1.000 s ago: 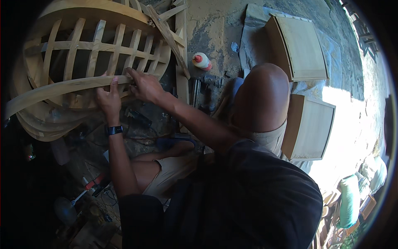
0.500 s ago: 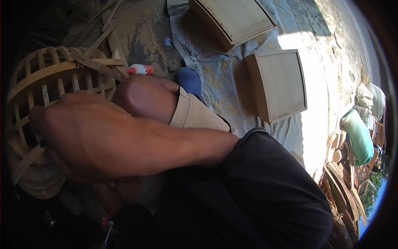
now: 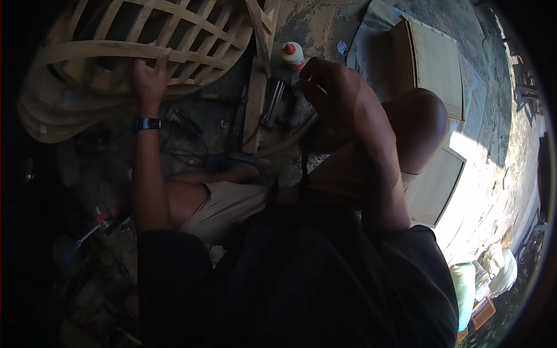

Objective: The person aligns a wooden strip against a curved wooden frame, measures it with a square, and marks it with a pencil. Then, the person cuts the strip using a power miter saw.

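Note:
At the upper left lies a curved wooden lattice frame point(image 3: 197, 26) made of crossed slats and bent rails. My left hand point(image 3: 149, 81), with a dark band on its wrist, grips the frame's lower rail, thumb lying along the wood. Its other fingers are partly hidden behind the rail. My right hand point(image 3: 336, 81) is raised over my bent right knee, fingers curled in. Shadow hides whatever may be in them. Just beyond those fingertips stands a white glue bottle point(image 3: 292, 53) with a red cap; I cannot tell whether they touch.
A wooden plank point(image 3: 255, 104) lies between the frame and my right hand, beside dark metal tools point(image 3: 274, 101). To the right, two wooden drawer-like boxes point(image 3: 438, 64) rest on a sheet. Sacks point(image 3: 502, 269) sit at the far right edge. Tools in shadow lie at lower left.
My view has turned. My right arm, earlier stretched leftward over the lattice frame, has drawn back to the right near the glue bottle. My left hand now shows on the frame.

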`<state>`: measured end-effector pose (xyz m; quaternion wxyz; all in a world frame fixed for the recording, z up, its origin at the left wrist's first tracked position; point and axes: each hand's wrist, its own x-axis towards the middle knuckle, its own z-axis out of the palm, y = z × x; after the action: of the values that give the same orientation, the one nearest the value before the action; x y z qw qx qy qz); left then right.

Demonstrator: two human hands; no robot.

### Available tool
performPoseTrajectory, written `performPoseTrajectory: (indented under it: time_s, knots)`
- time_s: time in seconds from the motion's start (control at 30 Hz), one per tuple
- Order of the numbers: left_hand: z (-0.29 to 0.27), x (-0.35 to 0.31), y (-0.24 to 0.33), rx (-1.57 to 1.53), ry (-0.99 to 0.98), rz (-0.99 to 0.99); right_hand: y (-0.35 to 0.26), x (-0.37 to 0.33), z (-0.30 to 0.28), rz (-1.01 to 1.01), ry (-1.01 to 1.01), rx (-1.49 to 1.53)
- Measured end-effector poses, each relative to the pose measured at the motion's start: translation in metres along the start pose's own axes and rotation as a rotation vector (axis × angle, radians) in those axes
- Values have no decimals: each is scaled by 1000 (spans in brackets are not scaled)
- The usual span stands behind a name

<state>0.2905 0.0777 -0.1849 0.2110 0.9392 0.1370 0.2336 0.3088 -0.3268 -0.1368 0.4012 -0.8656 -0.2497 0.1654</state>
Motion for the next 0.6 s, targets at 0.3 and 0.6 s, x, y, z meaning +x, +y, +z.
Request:
performPoseTrajectory:
  time_s: [0.3, 0.6]
  knots:
    - [27, -2, 12, -153, 60, 88, 163, -55, 357, -215, -611, -746]
    - [6, -3, 12, -132, -2, 52, 171, -31, 398, -220, -792, -833]
